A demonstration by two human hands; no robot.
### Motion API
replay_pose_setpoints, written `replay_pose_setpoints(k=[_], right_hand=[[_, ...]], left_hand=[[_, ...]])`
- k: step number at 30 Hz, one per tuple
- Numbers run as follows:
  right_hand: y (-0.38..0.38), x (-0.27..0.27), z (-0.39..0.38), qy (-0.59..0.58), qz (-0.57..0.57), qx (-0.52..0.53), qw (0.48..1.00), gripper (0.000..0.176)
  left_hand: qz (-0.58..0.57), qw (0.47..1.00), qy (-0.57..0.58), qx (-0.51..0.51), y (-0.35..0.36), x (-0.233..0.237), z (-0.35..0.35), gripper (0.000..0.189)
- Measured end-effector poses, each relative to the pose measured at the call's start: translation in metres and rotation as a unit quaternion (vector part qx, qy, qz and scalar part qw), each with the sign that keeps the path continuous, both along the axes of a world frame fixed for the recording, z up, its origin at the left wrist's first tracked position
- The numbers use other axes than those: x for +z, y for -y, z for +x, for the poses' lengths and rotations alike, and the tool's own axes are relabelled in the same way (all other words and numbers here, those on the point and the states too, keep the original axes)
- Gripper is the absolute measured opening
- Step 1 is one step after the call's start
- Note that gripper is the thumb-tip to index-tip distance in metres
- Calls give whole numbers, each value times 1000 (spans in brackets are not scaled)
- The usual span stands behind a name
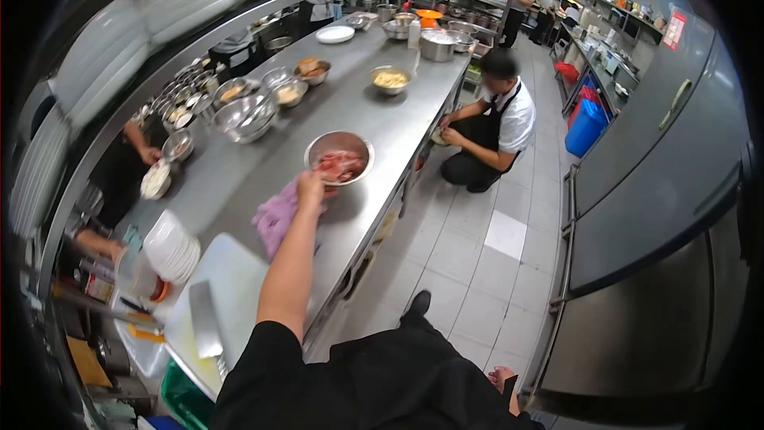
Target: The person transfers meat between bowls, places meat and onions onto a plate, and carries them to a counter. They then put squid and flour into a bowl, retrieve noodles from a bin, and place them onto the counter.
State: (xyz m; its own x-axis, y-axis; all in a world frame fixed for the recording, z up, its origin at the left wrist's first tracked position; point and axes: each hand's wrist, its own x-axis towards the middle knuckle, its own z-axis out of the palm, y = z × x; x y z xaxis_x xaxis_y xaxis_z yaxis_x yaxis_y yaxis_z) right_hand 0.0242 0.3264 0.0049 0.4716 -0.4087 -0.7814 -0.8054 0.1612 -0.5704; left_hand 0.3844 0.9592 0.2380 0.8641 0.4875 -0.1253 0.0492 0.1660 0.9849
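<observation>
Stainless steel bowl (338, 142) with raw red meat (341, 166) in it, sitting near my edge of the counter (278, 134), and my left grip (310, 185) is on its near rim. Looks closed on it, fingers around the outside, probably so the bowl can't slide and nobody's fingers end up in the meat. Arm's stretched well out, so I guess the rim is just the easiest bit to reach.

Purple cloth (274, 219) is right beside that wrist, handy for a wipe I reckon. Cleaver (205, 318) lies flat on the white cutting board (248, 275), handle towards me, which makes sense for a quick grab. Right grip (501, 378) hangs low, away from the counter; honestly can't tell how wide it is or if it's got anything. There's also a co-worker (516, 123) crouched by the counter's side, so keeping the bowl steady seems sensible.
</observation>
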Motion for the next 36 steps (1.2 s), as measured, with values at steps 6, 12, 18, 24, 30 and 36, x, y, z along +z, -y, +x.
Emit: replay_pose_setpoints(k=[6, 12, 18, 24, 30, 36], right_hand=[[26, -2, 261, 72, -19, 123, 990, 20], [-74, 115, 540, 221, -61, 364, 903, 24], [-180, 220, 725, 387, -55, 497, 775, 30], [-210, 343, 891, 526, -168, 532, 642, 33], [-209, 415, 1144, 592, -221, 436, 641, 27], [-229, 410, 1401, 570, -344, 395, 632, 34]], left_hand=[[-131, 985, 19, 110, -34, -13, 108, 37], [-168, 978, -8, 126, 28, -21, 133, 42], [-169, 985, -25, 30, 89, -22, 210, 43], [-76, 995, -41, 51, 108, -20, 311, 34], [-45, 990, -50, 125, 88, -6, 373, 30], [5, 916, -86, 392, 47, -17, 375, 31]])
